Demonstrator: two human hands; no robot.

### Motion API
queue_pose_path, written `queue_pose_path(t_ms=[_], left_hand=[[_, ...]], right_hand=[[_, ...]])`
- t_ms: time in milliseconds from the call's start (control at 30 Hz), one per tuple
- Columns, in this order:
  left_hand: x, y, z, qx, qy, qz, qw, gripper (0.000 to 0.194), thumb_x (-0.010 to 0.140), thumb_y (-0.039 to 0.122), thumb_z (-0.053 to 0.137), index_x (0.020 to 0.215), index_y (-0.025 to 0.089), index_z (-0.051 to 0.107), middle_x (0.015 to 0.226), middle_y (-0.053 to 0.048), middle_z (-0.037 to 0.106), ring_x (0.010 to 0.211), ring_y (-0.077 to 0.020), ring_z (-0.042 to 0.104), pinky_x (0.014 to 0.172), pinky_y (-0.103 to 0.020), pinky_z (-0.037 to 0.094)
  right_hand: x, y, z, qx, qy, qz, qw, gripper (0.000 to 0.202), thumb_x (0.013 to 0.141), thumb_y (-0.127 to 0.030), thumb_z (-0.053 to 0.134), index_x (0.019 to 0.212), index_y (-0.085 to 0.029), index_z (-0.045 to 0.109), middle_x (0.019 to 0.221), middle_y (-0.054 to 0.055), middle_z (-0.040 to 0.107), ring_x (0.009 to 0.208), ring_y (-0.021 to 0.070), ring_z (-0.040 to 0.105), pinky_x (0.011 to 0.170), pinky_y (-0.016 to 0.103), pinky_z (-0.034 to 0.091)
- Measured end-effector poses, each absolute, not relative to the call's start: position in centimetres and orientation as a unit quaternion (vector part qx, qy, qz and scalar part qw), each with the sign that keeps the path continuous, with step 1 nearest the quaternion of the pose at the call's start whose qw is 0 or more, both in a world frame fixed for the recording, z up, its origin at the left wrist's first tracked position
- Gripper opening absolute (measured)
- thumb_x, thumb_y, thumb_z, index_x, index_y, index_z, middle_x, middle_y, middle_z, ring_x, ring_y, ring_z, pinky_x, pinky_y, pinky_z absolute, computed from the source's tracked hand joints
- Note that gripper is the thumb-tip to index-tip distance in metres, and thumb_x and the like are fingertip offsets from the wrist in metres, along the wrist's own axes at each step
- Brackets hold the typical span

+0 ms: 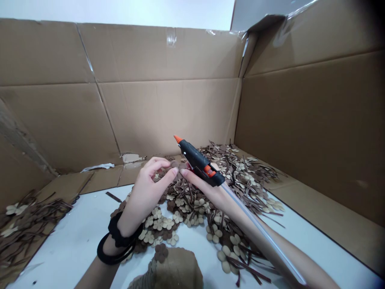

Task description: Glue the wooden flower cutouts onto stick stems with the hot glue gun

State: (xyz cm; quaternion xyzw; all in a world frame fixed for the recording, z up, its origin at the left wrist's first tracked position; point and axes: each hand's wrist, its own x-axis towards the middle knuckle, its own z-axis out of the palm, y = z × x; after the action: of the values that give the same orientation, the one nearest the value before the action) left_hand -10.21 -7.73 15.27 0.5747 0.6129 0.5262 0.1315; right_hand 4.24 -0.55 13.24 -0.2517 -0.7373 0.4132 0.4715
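A dark brown flower cutout (178, 165) is pinched between the fingertips of my left hand (150, 182) and touched by the thumb of my right hand (204, 184). That right hand also holds a black glue gun (194, 157), its orange nozzle tilted up and to the left. A long clear glue stick (264, 235) sticks out behind the gun, along my right forearm. The gun hides most of my right fingers. Under and around both hands lies a heap of beige and brown flower cutouts (192, 206) with thin brown strips.
Tall cardboard walls (168, 104) stand behind and on both sides. A torn cardboard piece (180, 269) lies at the front of the white board (75, 224), a brown flower on its edge. More strips and flowers (33, 220) lie at left.
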Motion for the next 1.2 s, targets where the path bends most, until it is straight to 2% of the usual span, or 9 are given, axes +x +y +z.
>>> queue_pose_path(t_ms=[200,333,533,800,967,1200], left_hand=[[-10.0,-7.9,15.3,0.574,0.609,0.509,0.2,0.021,0.08,0.039,0.058,0.081,0.019,0.06,0.077,0.0,0.061,0.073,-0.0146,0.056,0.064,-0.023,0.042],[-10.1,-7.8,14.9,0.548,0.598,0.522,0.265,0.023,0.08,0.042,0.058,0.087,0.02,0.057,0.08,0.001,0.06,0.073,-0.0135,0.056,0.062,-0.021,0.042],[-10.3,-7.9,14.6,0.527,0.585,0.535,0.307,0.025,0.079,0.043,0.062,0.087,0.021,0.054,0.081,0.002,0.056,0.076,-0.0118,0.054,0.063,-0.019,0.041],[-10.3,-7.2,14.4,0.544,0.588,0.531,0.276,0.025,0.082,0.041,0.059,0.087,0.017,0.058,0.083,-0.001,0.059,0.078,-0.014,0.056,0.069,-0.024,0.043],[-10.0,-6.8,13.8,0.554,0.562,0.571,0.228,0.02,0.081,0.036,0.06,0.078,0.017,0.054,0.074,0.002,0.054,0.071,-0.0118,0.051,0.066,-0.022,0.041],[-9.3,-7.1,13.7,0.561,0.532,0.594,0.222,0.017,0.083,0.033,0.058,0.079,0.018,0.053,0.072,0.002,0.051,0.068,-0.011,0.048,0.062,-0.021,0.04]], right_hand=[[4.1,-0.8,13.3,-0.247,-0.726,0.447,0.461,0.027,0.078,-0.046,0.062,0.084,-0.019,0.062,0.065,0.0,0.054,0.059,0.0138,0.05,0.055,0.026,0.042],[4.2,-0.8,13.3,-0.262,-0.73,0.427,0.465,0.025,0.079,-0.045,0.061,0.081,-0.02,0.062,0.067,0.0,0.056,0.061,0.0143,0.051,0.056,0.026,0.043],[4.2,-0.8,13.3,-0.272,-0.736,0.399,0.474,0.027,0.08,-0.046,0.06,0.073,-0.021,0.06,0.064,0.001,0.055,0.061,0.016,0.052,0.056,0.028,0.042],[3.9,-0.7,13.0,-0.268,-0.721,0.432,0.471,0.03,0.079,-0.049,0.061,0.077,-0.02,0.06,0.064,0.0,0.054,0.058,0.015,0.05,0.056,0.028,0.042],[4.0,-1.2,13.4,-0.277,-0.721,0.44,0.457,0.03,0.081,-0.048,0.058,0.075,-0.019,0.058,0.063,0.0,0.053,0.059,0.0146,0.051,0.056,0.027,0.043],[4.3,-1.9,13.9,-0.281,-0.727,0.419,0.465,0.026,0.081,-0.045,0.057,0.079,-0.02,0.062,0.072,0.003,0.06,0.07,0.0179,0.057,0.063,0.028,0.047]])
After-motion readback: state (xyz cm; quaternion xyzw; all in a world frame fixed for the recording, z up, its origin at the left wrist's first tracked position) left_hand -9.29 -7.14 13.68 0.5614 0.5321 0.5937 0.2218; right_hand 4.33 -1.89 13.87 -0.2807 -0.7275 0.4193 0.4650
